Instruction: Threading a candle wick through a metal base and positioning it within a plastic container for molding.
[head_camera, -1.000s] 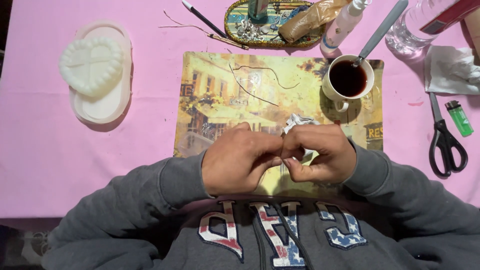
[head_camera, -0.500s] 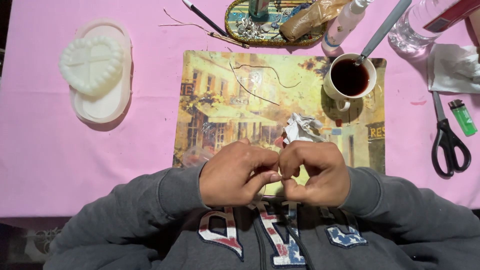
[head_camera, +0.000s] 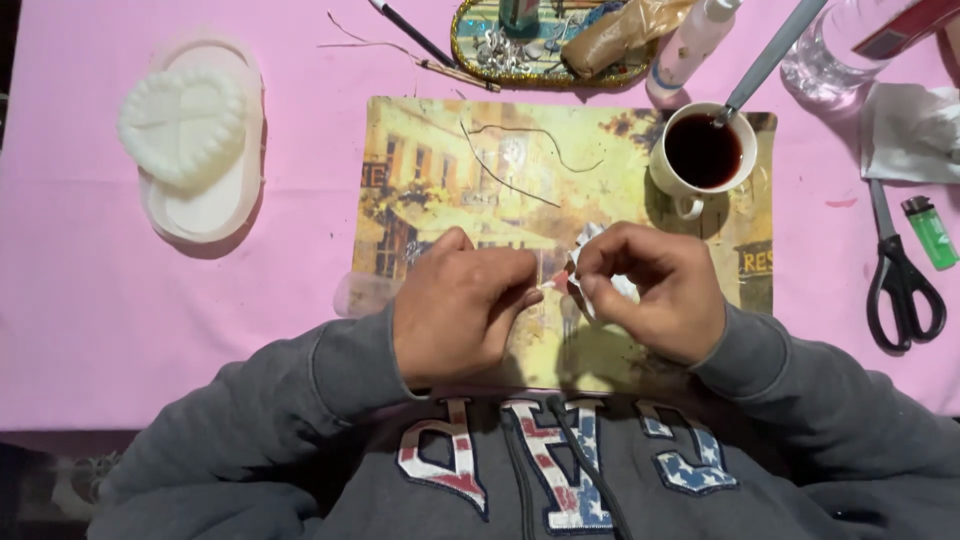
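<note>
Pink cloth (head_camera: 90, 330) covers the table; a yellow picture placemat (head_camera: 430, 170) printed with a street scene lies at centre. Both hands work over its near edge. Right hand (head_camera: 655, 290): fingers curled and closed on a small crumpled white paper scrap (head_camera: 590, 250), thumb and forefinger pinching it. Left hand (head_camera: 460, 305): fingertips drawn together, pinching a tiny pale bit right at the scrap's left edge; what that bit is cannot be told. The two hands nearly meet, fingertips just beside each other.

On the placemat's far part: thin bent wire strands (head_camera: 510, 160). At its far right corner, a white cup of dark liquid (head_camera: 702, 152) with a metal spoon (head_camera: 770, 55) standing in it. Far left on the cloth, a white heart-shaped mould (head_camera: 185, 125) rests on an oval translucent tray (head_camera: 215, 210). To the right, black-handled scissors (head_camera: 900, 280) and a green lighter (head_camera: 932, 232), just beside each other. Grey sweatshirt sleeves (head_camera: 800, 400) fill the near edge.
</note>
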